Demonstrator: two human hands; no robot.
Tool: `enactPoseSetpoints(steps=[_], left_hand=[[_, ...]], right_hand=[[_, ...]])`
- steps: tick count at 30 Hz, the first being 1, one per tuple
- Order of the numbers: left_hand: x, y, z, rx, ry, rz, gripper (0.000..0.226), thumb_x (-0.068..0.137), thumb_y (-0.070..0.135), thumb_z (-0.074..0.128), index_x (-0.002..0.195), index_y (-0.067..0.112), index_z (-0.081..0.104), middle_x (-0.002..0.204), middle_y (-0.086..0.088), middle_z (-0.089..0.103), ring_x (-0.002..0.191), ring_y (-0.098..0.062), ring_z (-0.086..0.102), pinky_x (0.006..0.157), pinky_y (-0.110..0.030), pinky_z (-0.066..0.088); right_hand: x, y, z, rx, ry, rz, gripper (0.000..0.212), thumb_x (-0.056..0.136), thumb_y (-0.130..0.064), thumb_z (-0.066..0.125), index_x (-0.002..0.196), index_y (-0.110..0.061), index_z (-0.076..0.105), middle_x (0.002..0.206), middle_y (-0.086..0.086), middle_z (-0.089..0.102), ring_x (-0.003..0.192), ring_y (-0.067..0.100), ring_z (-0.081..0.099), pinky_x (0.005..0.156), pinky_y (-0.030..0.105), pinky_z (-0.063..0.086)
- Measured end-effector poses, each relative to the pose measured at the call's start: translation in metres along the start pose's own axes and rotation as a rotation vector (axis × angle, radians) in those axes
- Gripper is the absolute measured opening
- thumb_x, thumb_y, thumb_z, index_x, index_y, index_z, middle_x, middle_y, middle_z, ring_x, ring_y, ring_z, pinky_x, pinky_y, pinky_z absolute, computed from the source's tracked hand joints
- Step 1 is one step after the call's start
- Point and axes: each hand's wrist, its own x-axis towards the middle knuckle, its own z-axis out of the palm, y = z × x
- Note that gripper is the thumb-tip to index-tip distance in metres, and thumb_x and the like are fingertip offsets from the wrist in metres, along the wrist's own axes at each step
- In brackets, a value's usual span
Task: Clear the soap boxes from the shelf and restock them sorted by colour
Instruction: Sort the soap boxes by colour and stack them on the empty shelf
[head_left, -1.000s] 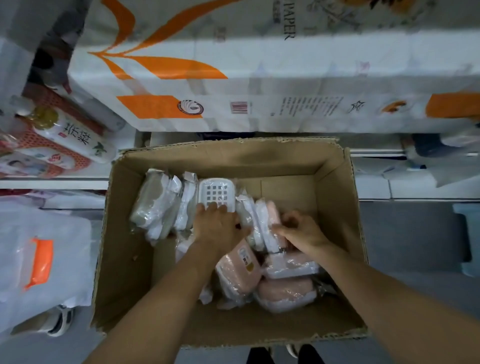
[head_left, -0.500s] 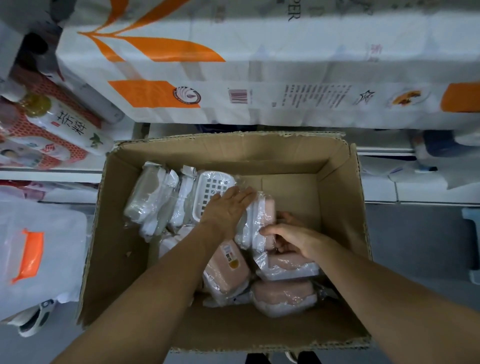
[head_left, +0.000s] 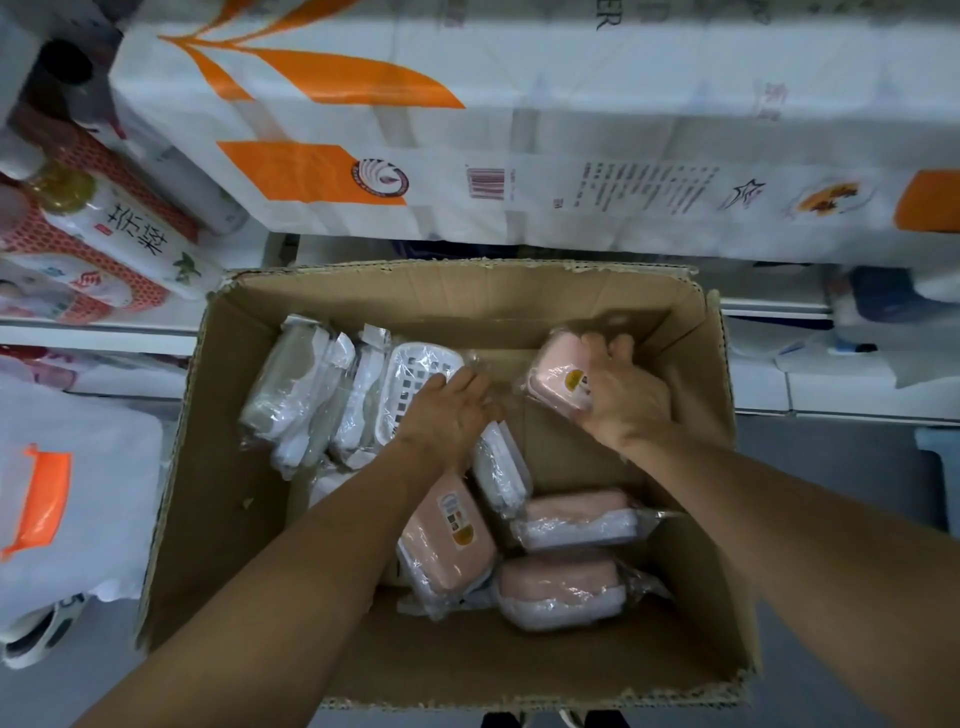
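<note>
An open cardboard box (head_left: 717, 395) stands on the floor with several wrapped soap boxes inside. My right hand (head_left: 621, 395) grips a pink soap box (head_left: 558, 379) and holds it above the box's right half. My left hand (head_left: 449, 410) rests with straight fingers on a white soap box (head_left: 410, 379) standing on edge in the row of white and grey soap boxes (head_left: 301, 384) at the left. Three more pink soap boxes (head_left: 561, 590) lie flat near the front, with another white one (head_left: 501, 467) beside my left wrist.
A large white and orange pack of paper rolls (head_left: 519, 130) fills the shelf behind the box. Bottles and red packets (head_left: 104, 228) sit at the upper left. A white bag with an orange handle (head_left: 47, 493) lies left of the box. Grey floor shows at the right.
My right hand has lifted a pink soap box out of the pile and raised it to the right. My left hand has stayed on the white soap box row.
</note>
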Motion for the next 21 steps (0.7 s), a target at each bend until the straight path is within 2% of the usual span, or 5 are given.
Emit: enactPoseSetpoints(steps=[4,8,11,17,21], left_hand=[[-0.008,-0.002,-0.001,-0.006,0.034,0.03,0.066,0.079,0.037,0.073,0.136,0.03,0.041,0.152,0.002,0.023,0.139,-0.02,0.022,0.109,-0.038,0.024],[-0.021,-0.005,-0.006,-0.014,0.056,0.093,0.054,0.089,0.033,0.062,0.14,0.025,0.046,0.16,0.007,0.023,0.148,-0.017,0.014,0.118,-0.042,0.004],[-0.03,-0.011,-0.013,-0.036,0.054,0.12,0.053,0.091,0.035,0.062,0.141,0.027,0.047,0.161,0.009,0.021,0.15,-0.016,0.01,0.12,-0.042,-0.003],[-0.056,-0.027,-0.011,-0.362,0.376,-0.009,0.039,0.054,0.03,0.09,0.082,0.02,0.065,0.13,-0.001,0.063,0.122,-0.028,0.057,0.109,-0.041,0.031],[-0.07,-0.025,-0.013,-0.598,0.506,-0.216,0.039,0.061,0.028,0.089,0.088,0.02,0.061,0.127,-0.002,0.065,0.118,-0.025,0.056,0.105,-0.037,0.031]], right_hand=[[-0.005,0.001,0.005,0.028,-0.167,-0.065,0.084,0.081,-0.015,0.073,0.145,-0.026,0.02,0.142,0.008,0.023,0.113,0.033,0.054,0.086,0.043,0.052],[-0.036,0.003,-0.004,0.073,-0.148,-0.101,0.058,0.085,-0.023,0.066,0.135,-0.019,0.037,0.137,0.008,0.038,0.121,0.028,0.048,0.093,0.04,0.05],[-0.057,0.005,-0.006,0.15,-0.557,-0.128,0.061,0.077,-0.03,0.075,0.13,-0.024,0.046,0.127,0.0,0.051,0.111,0.017,0.053,0.092,0.034,0.049],[-0.069,0.007,0.023,0.003,-0.838,-0.079,0.093,0.045,-0.053,0.08,0.13,-0.034,0.047,0.125,-0.003,0.058,0.103,0.019,0.057,0.09,0.038,0.052],[-0.066,0.002,0.026,-0.04,-0.873,-0.098,0.095,0.047,-0.062,0.081,0.13,-0.029,0.049,0.126,-0.003,0.058,0.104,0.019,0.056,0.087,0.033,0.048]])
